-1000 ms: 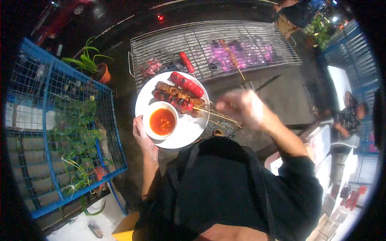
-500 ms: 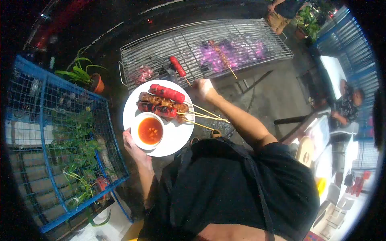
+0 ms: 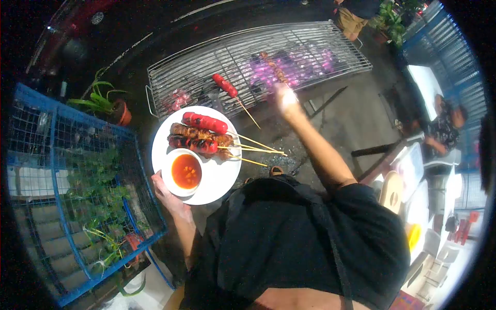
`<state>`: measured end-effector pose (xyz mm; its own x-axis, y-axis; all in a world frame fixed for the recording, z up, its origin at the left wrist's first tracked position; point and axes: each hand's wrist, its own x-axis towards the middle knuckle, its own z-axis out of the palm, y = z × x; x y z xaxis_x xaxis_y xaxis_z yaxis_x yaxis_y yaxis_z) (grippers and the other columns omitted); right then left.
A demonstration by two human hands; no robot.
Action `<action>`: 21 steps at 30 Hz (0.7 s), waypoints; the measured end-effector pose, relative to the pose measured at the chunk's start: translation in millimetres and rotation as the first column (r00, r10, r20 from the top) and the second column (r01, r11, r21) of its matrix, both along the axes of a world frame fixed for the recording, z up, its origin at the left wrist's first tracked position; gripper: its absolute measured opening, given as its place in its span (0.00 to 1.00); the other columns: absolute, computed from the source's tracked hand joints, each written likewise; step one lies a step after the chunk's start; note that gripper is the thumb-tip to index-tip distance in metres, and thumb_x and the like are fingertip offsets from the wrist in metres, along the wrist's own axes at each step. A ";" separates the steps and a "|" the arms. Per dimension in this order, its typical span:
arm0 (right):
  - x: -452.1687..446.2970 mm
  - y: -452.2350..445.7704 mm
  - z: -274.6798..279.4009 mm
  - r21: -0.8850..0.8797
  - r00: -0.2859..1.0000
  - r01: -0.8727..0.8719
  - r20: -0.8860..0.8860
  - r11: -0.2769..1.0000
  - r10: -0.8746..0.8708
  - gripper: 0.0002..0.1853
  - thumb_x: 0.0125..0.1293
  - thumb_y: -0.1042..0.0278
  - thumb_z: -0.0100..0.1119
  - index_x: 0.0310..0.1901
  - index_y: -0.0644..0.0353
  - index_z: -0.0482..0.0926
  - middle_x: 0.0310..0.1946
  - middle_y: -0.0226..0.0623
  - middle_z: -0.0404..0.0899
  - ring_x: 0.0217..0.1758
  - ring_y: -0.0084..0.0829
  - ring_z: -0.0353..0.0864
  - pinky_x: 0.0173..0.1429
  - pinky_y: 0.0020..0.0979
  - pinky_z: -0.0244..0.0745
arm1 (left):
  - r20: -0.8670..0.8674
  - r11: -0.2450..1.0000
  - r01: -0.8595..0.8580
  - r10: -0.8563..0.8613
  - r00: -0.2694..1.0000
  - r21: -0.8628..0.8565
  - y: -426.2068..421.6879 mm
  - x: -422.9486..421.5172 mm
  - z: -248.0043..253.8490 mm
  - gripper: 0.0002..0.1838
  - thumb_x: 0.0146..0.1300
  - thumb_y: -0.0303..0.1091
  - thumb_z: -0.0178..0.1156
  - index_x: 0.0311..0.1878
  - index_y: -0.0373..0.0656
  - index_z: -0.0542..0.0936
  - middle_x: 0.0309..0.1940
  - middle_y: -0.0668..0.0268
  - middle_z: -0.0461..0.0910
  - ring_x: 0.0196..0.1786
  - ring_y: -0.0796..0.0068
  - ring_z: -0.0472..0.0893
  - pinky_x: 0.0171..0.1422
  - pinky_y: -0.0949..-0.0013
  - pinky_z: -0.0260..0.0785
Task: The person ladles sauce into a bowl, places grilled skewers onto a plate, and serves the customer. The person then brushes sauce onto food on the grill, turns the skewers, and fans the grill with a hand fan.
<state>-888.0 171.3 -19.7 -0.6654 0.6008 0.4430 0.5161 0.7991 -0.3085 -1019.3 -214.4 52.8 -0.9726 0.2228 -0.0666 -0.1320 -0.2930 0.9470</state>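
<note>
My left hand (image 3: 173,200) grips the lower left rim of a white plate (image 3: 223,186). On the plate lie a red hotdog skewer (image 3: 204,123), a charred hotdog skewer (image 3: 192,144) and browned meat skewers (image 3: 225,139) between and below them, their sticks pointing right. A white bowl of orange-red sauce (image 3: 186,172) sits on the plate's lower left. Over the front edge of the grill (image 3: 194,59), my right hand (image 3: 285,99) is closed at the stick end of a meat skewer (image 3: 274,66); glare and blur soften its fingers. Another red hotdog skewer (image 3: 225,85) rests on the grate.
Glowing coals (image 3: 315,61) lie under the grate. A person (image 3: 353,20) stands beyond the grill, and another person (image 3: 445,126) is at the right. A blue wire fence (image 3: 57,170) with plants runs along the left. Potted plant (image 3: 121,112) stands near the grill; containers (image 3: 408,165) crowd the right-hand table.
My right hand has moved right, from the hotdog skewer's stick to the meat skewer's stick. The hotdog skewer stays on the grill. The plate remains in my left hand.
</note>
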 end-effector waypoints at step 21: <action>65.1 41.6 -3.5 -0.470 0.982 0.154 -0.025 0.869 -0.188 0.15 0.55 0.57 0.65 0.38 0.59 0.83 0.27 0.39 0.83 0.25 0.27 0.82 0.35 0.29 0.77 | -0.025 0.998 0.060 -0.060 0.998 0.011 6.9 -2.6 -1.2 0.27 0.69 0.54 0.41 0.45 0.34 0.71 0.39 0.58 0.76 0.42 0.69 0.78 0.47 0.67 0.73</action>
